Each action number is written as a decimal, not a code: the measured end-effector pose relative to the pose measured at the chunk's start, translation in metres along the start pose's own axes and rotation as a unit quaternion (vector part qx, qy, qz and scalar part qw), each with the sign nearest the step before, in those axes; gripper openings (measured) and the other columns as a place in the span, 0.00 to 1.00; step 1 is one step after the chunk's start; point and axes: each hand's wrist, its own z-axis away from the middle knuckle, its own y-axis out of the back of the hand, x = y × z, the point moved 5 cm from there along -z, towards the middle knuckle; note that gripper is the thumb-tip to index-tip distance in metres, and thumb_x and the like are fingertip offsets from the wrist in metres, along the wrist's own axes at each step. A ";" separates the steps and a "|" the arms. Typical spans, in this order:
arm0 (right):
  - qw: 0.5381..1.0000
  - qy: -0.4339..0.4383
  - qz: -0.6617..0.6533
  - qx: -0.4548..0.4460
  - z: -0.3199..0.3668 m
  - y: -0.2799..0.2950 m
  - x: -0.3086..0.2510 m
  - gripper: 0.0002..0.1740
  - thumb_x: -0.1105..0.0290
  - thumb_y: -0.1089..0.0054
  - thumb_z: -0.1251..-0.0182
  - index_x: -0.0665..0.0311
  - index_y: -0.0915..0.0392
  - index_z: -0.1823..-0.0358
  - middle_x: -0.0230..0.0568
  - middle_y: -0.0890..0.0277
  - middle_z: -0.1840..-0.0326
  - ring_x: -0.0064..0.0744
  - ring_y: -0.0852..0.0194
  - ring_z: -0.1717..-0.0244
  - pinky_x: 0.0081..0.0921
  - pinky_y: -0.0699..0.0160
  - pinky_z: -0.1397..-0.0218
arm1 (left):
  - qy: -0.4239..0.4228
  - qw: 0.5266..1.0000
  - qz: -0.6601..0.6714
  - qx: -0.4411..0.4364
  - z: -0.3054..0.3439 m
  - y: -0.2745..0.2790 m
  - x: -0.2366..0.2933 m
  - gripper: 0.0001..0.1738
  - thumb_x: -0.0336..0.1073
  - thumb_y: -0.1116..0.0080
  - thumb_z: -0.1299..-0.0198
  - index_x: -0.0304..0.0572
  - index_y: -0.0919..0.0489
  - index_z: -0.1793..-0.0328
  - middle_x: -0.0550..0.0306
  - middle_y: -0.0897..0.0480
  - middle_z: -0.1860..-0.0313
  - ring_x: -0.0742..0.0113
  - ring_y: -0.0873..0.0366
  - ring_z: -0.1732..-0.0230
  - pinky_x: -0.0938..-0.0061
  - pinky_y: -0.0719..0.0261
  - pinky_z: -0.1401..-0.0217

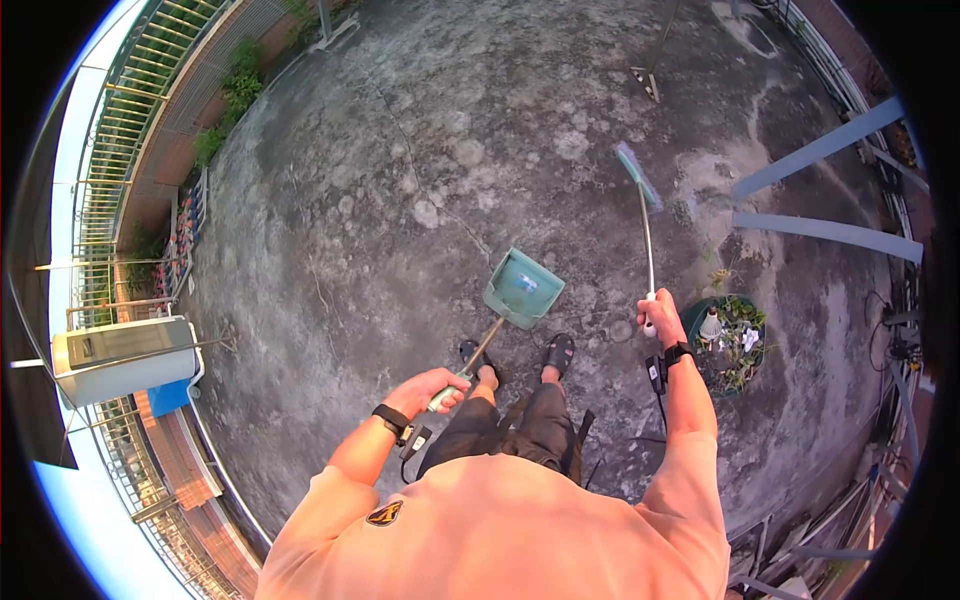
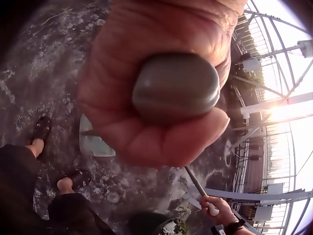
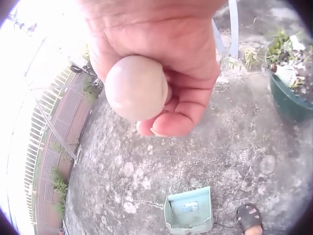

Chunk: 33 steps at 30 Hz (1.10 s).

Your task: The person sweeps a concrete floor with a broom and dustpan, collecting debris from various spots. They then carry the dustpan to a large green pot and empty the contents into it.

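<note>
My left hand [image 1: 428,388] grips the pale green handle end of a long-handled dustpan [image 1: 543,306], the fingers curled round it in the left wrist view. The green pan sits low in front of the feet, mouth facing away, with a small blue-and-white scrap [image 1: 526,284] in it. On the other side, my right hand [image 1: 660,315] holds the white grip of a broom [image 1: 647,240] with a thin metal stick. Its blue-green head [image 1: 638,178] is out ahead to the right, apart from the dustpan. The grip's rounded end [image 3: 136,88] fills the palm in the right wrist view.
Right of the person stands a dark green tub [image 3: 288,100] of plants, with a white bulb-shaped thing [image 1: 711,324] in it. Blue-grey metal beams [image 1: 830,235] reach in at the right. A white box-shaped unit [image 1: 125,358] and railings [image 1: 150,75] line the left side.
</note>
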 end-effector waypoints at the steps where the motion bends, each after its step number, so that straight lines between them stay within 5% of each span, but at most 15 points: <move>1: 1.000 -0.004 -0.004 0.011 -0.005 -0.002 0.000 0.10 0.74 0.49 0.52 0.65 0.40 0.71 0.39 0.33 0.84 0.28 0.33 0.86 0.26 0.33 0.84 | -0.003 1.000 0.006 0.007 0.000 -0.006 0.002 0.08 0.33 0.50 0.43 0.41 0.34 0.72 0.66 0.33 0.85 0.82 0.41 0.91 0.86 0.44 0.94; 6: 0.989 -0.062 0.130 -0.016 -0.020 -0.050 0.070 0.10 0.76 0.54 0.51 0.69 0.42 0.66 0.44 0.33 0.81 0.36 0.30 0.82 0.32 0.32 0.80 | 0.003 1.000 0.013 -0.012 -0.029 -0.004 0.008 0.09 0.34 0.49 0.42 0.39 0.32 0.71 0.66 0.33 0.85 0.81 0.40 0.90 0.85 0.43 0.93; 8: 0.974 -0.153 0.147 -0.077 0.023 -0.078 0.084 0.09 0.69 0.63 0.41 0.69 0.42 0.65 0.50 0.30 0.78 0.40 0.30 0.76 0.38 0.31 0.74 | 0.019 0.999 0.028 -0.036 -0.041 0.002 0.012 0.09 0.35 0.49 0.42 0.38 0.32 0.71 0.66 0.33 0.85 0.80 0.39 0.90 0.84 0.41 0.92; 10: 0.959 -0.162 0.200 -0.122 0.054 -0.093 0.137 0.12 0.75 0.57 0.46 0.69 0.45 0.62 0.51 0.30 0.77 0.38 0.30 0.78 0.37 0.30 0.73 | 0.033 0.998 0.029 -0.042 -0.047 0.008 0.014 0.09 0.35 0.49 0.42 0.38 0.31 0.71 0.66 0.32 0.85 0.80 0.38 0.90 0.84 0.40 0.92; 13: 0.911 -0.155 0.319 -0.212 0.135 -0.105 0.138 0.14 0.77 0.54 0.49 0.70 0.47 0.63 0.50 0.31 0.78 0.41 0.26 0.78 0.35 0.28 0.76 | 0.021 0.997 0.040 -0.061 -0.045 0.013 0.017 0.09 0.35 0.49 0.42 0.38 0.31 0.70 0.65 0.32 0.85 0.80 0.38 0.90 0.84 0.39 0.92; 14: 0.909 -0.097 0.341 -0.217 0.143 -0.104 0.183 0.15 0.77 0.53 0.49 0.70 0.47 0.63 0.51 0.30 0.77 0.40 0.26 0.78 0.35 0.27 0.76 | 0.019 0.996 0.048 -0.070 -0.044 0.017 0.017 0.09 0.35 0.49 0.42 0.38 0.31 0.70 0.66 0.32 0.85 0.80 0.37 0.90 0.84 0.39 0.92; 16: 0.923 -0.112 0.294 -0.220 0.178 -0.101 0.168 0.11 0.75 0.50 0.51 0.68 0.41 0.68 0.44 0.32 0.81 0.35 0.29 0.81 0.32 0.29 0.78 | 0.005 0.995 0.067 -0.079 -0.040 0.024 0.018 0.09 0.35 0.49 0.42 0.38 0.31 0.70 0.65 0.31 0.84 0.80 0.37 0.89 0.85 0.39 0.92; 18: 0.931 -0.257 0.078 -0.247 0.199 -0.098 0.157 0.08 0.74 0.47 0.53 0.66 0.36 0.73 0.37 0.33 0.83 0.29 0.32 0.84 0.26 0.33 0.81 | -0.013 0.986 0.115 -0.117 -0.036 0.028 0.017 0.09 0.35 0.48 0.42 0.38 0.31 0.70 0.64 0.30 0.83 0.80 0.36 0.89 0.86 0.39 0.91; 22: 0.940 -0.270 0.058 -0.199 0.210 -0.099 0.113 0.07 0.74 0.45 0.55 0.63 0.34 0.76 0.34 0.34 0.84 0.25 0.35 0.86 0.22 0.38 0.84 | -0.078 0.963 0.205 -0.154 -0.050 0.035 0.014 0.07 0.32 0.47 0.44 0.40 0.32 0.71 0.60 0.28 0.81 0.78 0.32 0.87 0.86 0.34 0.90; 24: 0.957 -0.178 0.144 -0.179 0.208 -0.107 0.099 0.08 0.74 0.45 0.55 0.64 0.35 0.75 0.34 0.35 0.84 0.25 0.36 0.87 0.22 0.38 0.85 | -0.098 0.963 0.209 -0.141 -0.059 0.034 0.012 0.06 0.30 0.48 0.46 0.40 0.32 0.73 0.61 0.27 0.82 0.78 0.32 0.87 0.85 0.34 0.90; 28: 0.954 -0.161 0.203 -0.150 0.198 -0.123 0.106 0.11 0.77 0.48 0.54 0.67 0.38 0.69 0.36 0.37 0.85 0.25 0.36 0.87 0.25 0.35 0.85 | -0.109 0.960 0.224 -0.126 -0.067 0.025 0.009 0.06 0.30 0.48 0.48 0.41 0.32 0.76 0.62 0.28 0.83 0.78 0.32 0.87 0.84 0.35 0.90; 29: 0.929 -0.132 0.311 -0.152 0.191 -0.127 0.105 0.11 0.78 0.50 0.52 0.71 0.39 0.66 0.46 0.31 0.81 0.38 0.27 0.80 0.32 0.28 0.77 | -0.115 0.961 0.223 -0.117 -0.066 0.022 0.008 0.07 0.30 0.49 0.48 0.41 0.32 0.77 0.62 0.28 0.83 0.78 0.32 0.88 0.84 0.35 0.90; 30: 0.927 -0.134 0.312 -0.157 0.188 -0.133 0.110 0.11 0.78 0.50 0.52 0.71 0.39 0.66 0.46 0.31 0.81 0.38 0.27 0.80 0.32 0.28 0.77 | -0.118 0.962 0.222 -0.106 -0.066 0.022 0.006 0.07 0.30 0.50 0.48 0.41 0.32 0.77 0.61 0.28 0.83 0.77 0.33 0.88 0.84 0.35 0.90; 32: 0.850 -0.043 0.514 -0.110 0.174 -0.146 0.115 0.12 0.77 0.52 0.50 0.74 0.40 0.65 0.61 0.28 0.73 0.56 0.24 0.68 0.41 0.25 0.66 | -0.122 0.961 0.221 -0.110 -0.064 0.022 0.009 0.07 0.30 0.50 0.48 0.43 0.32 0.78 0.63 0.29 0.84 0.78 0.33 0.88 0.84 0.35 0.89; 33: 0.849 -0.087 0.502 -0.139 0.174 -0.154 0.113 0.14 0.77 0.53 0.49 0.76 0.41 0.61 0.70 0.29 0.65 0.64 0.29 0.58 0.46 0.28 0.57 | -0.123 0.961 0.220 -0.113 -0.061 0.022 0.013 0.07 0.30 0.50 0.48 0.43 0.33 0.78 0.63 0.29 0.84 0.78 0.33 0.88 0.85 0.35 0.89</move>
